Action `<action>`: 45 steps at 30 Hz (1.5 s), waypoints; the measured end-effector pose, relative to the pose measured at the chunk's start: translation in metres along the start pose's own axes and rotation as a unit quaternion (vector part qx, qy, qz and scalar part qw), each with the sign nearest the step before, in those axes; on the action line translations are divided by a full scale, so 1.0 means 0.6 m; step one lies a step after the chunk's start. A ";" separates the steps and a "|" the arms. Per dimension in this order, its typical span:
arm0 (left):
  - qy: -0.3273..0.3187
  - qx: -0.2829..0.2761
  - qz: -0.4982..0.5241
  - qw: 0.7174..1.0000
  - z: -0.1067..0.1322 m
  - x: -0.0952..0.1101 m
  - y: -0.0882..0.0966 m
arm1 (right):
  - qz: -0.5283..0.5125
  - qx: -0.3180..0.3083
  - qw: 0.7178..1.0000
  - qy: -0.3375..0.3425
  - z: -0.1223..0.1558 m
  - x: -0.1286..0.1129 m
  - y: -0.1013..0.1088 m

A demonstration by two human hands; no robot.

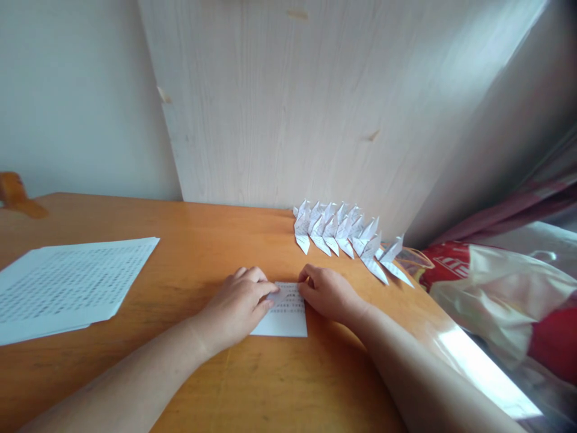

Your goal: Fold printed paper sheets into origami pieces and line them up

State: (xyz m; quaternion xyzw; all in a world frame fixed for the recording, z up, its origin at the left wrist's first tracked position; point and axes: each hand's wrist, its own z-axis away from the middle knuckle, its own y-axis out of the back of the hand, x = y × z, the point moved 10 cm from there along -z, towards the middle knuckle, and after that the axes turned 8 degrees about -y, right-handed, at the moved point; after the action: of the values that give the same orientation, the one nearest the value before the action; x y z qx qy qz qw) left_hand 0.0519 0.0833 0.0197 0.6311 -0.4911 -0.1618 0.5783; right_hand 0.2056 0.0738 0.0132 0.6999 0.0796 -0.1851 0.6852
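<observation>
A small printed sheet of paper (285,322) lies flat on the wooden table in front of me, with rows of characters on its upper part and a blank strip below. My left hand (241,304) is over its left edge, with the index finger and thumb closed on the paper. At the upper right edge, the curled fingers of my right hand (327,291) pinch the same sheet. Beyond my right hand stand several folded paper cranes (345,231), crowded in rows and made of similar printed paper.
A stack of printed sheets (76,282) lies on the left of the wooden table (216,240). An orange object (20,193) shows at the far left. A pale wooden panel (279,108) rises behind the table. Red and white bags (496,294) are heaped past the right edge.
</observation>
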 end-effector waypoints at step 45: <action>0.075 0.050 0.049 0.995 -0.004 -0.026 0.006 | -0.429 -0.003 0.903 -0.001 -0.005 0.011 -0.003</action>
State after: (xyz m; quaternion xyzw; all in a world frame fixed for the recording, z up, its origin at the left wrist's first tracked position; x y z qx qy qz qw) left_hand 0.0453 0.0977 0.0179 0.6450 -0.4840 -0.0610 0.5882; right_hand 0.2118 0.0759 0.0093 0.5954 0.3722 -0.4619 0.5418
